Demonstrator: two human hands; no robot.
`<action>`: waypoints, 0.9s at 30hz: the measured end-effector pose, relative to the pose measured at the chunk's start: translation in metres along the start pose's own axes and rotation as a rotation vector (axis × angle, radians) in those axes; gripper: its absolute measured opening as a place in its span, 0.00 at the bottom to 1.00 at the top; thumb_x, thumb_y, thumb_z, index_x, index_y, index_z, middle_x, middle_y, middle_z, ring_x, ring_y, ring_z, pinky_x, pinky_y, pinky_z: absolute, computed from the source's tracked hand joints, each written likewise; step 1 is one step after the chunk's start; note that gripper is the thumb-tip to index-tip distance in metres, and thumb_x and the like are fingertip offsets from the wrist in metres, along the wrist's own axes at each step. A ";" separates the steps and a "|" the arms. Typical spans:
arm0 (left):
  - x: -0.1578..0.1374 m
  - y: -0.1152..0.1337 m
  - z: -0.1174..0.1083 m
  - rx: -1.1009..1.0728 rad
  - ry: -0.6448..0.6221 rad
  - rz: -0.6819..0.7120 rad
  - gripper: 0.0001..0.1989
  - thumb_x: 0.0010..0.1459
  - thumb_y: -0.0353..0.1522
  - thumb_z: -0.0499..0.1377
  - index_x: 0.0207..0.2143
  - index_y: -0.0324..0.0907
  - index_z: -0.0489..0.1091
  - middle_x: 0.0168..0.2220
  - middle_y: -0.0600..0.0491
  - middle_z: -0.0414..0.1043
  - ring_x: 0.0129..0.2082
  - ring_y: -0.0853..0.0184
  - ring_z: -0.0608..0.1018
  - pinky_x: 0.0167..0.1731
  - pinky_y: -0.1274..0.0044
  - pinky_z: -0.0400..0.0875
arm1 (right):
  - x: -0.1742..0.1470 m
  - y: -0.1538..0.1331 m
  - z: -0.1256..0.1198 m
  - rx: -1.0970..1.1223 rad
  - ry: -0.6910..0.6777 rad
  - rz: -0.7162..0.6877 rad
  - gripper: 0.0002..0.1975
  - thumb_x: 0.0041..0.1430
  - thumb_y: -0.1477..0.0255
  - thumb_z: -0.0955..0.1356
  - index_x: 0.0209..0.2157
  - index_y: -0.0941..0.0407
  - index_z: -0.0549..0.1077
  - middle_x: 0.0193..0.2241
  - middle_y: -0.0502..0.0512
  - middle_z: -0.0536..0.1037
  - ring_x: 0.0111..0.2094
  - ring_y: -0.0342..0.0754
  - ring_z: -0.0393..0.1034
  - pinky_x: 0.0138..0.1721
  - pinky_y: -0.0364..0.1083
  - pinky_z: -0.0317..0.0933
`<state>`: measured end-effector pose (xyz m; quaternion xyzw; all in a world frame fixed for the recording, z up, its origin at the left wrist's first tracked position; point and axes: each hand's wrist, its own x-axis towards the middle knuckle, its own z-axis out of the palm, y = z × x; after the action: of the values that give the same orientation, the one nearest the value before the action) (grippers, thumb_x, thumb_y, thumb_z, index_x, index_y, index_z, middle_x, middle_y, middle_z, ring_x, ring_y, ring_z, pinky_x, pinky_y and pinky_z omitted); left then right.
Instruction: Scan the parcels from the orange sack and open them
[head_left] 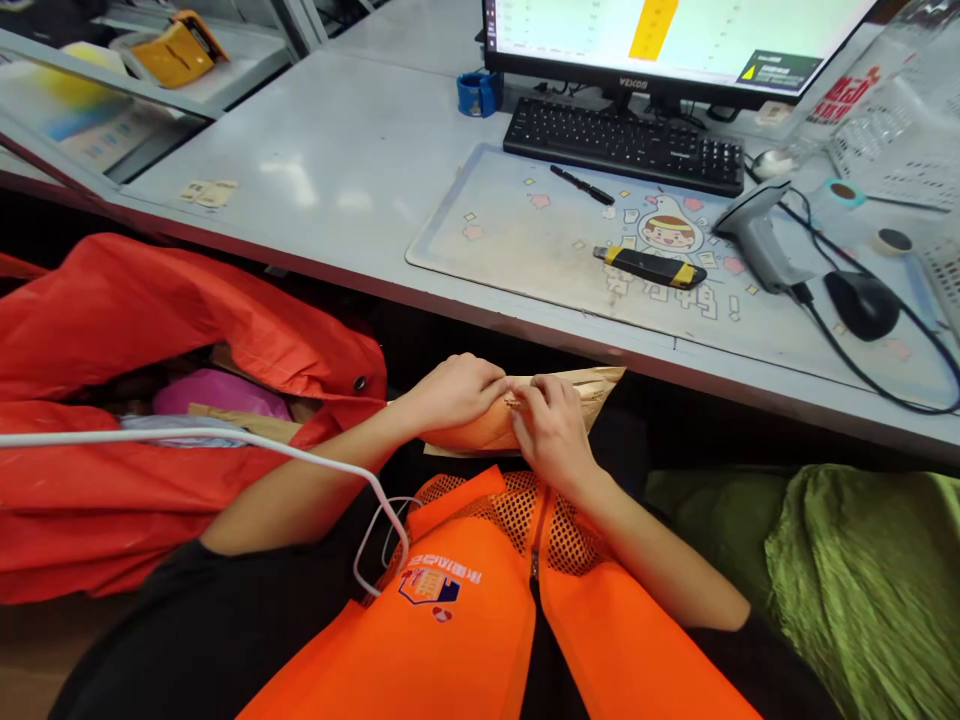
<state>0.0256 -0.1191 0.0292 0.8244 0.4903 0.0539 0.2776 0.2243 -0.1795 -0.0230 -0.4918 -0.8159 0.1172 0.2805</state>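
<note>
A brown paper mailer [596, 385] lies across my lap below the table edge, with orange light on its lower side. My left hand [457, 392] grips its upper left part, fingers bent over the top. On the right part, my right hand [556, 428] pinches the paper, its thumb and fingertips close to those of my left hand. Between the hands the paper looks ragged, perhaps torn. What lies inside is hidden.
On the table stand a monitor [645, 82], keyboard [622, 145], barcode scanner [761, 235], utility knife [651, 267], pen [582, 185] and mouse [862, 305]. A red sack [322, 350] with parcels is at my left, green sacking [862, 580] at my right. A white cable [300, 455] crosses my left forearm.
</note>
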 end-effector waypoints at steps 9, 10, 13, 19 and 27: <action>-0.017 0.022 -0.010 0.233 -0.013 -0.179 0.24 0.73 0.44 0.50 0.34 0.45 0.81 0.35 0.45 0.83 0.37 0.52 0.83 0.32 0.70 0.64 | 0.012 -0.026 -0.020 -0.155 -0.124 -0.202 0.12 0.75 0.72 0.63 0.41 0.56 0.79 0.44 0.64 0.77 0.46 0.58 0.64 0.49 0.56 0.59; -0.017 0.021 -0.012 0.283 0.002 -0.209 0.23 0.73 0.43 0.50 0.35 0.45 0.81 0.36 0.45 0.83 0.38 0.50 0.84 0.33 0.69 0.65 | 0.010 -0.030 -0.021 -0.141 -0.131 -0.231 0.12 0.75 0.73 0.63 0.40 0.56 0.79 0.43 0.64 0.77 0.46 0.58 0.64 0.49 0.56 0.59; -0.012 0.011 -0.018 0.408 0.104 -0.354 0.24 0.74 0.42 0.48 0.41 0.42 0.82 0.39 0.41 0.83 0.41 0.47 0.84 0.37 0.66 0.68 | -0.004 -0.037 -0.023 -0.064 -0.125 -0.307 0.12 0.74 0.75 0.64 0.38 0.55 0.78 0.41 0.62 0.78 0.44 0.57 0.65 0.48 0.54 0.60; 0.000 -0.003 -0.026 0.472 0.106 -0.430 0.25 0.75 0.42 0.47 0.46 0.38 0.82 0.43 0.34 0.82 0.47 0.40 0.83 0.41 0.62 0.72 | -0.022 -0.033 -0.031 -0.128 -0.196 -0.284 0.12 0.72 0.80 0.63 0.38 0.54 0.76 0.36 0.58 0.79 0.39 0.55 0.69 0.44 0.52 0.62; 0.004 0.024 -0.020 0.355 0.067 -0.361 0.23 0.76 0.41 0.47 0.50 0.38 0.78 0.44 0.36 0.81 0.47 0.43 0.83 0.44 0.63 0.74 | 0.035 -0.070 -0.012 -0.103 -0.517 0.075 0.17 0.73 0.62 0.67 0.52 0.61 0.74 0.45 0.70 0.82 0.46 0.63 0.78 0.44 0.54 0.68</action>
<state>0.0395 -0.1162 0.0577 0.7571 0.6402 -0.0563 0.1173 0.1668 -0.1846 0.0313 -0.4891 -0.8465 0.2076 0.0329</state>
